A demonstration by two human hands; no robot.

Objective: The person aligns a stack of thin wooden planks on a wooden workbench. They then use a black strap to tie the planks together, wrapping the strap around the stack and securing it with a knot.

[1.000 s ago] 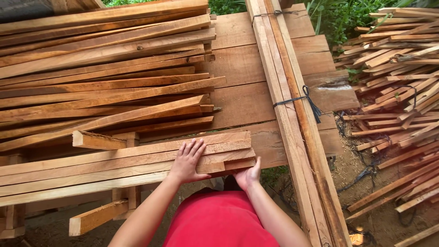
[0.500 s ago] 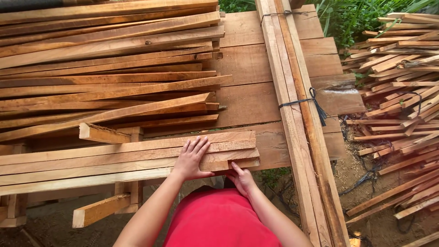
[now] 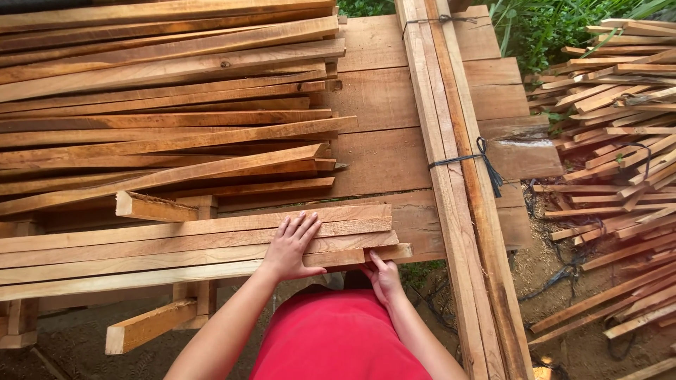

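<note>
**Hands on slat stack**

Left hand [image 3: 292, 248] lies flat, fingers spread, on the stack of wooden slats [image 3: 176, 246] at the worktop [image 3: 394, 141] near edge. Right hand [image 3: 384, 276] pinches the nearest slat [image 3: 366, 255] from below, near its end. Tied bundle [image 3: 458, 176] alongside.

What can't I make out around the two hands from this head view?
- Left hand: palm contact hidden by its own back.
- Right hand: grip on the lowest slat hidden beneath the stack.
- Slat stack: far ends cut off by the left edge.
- Tied bundle: both ends leave the frame.
</note>
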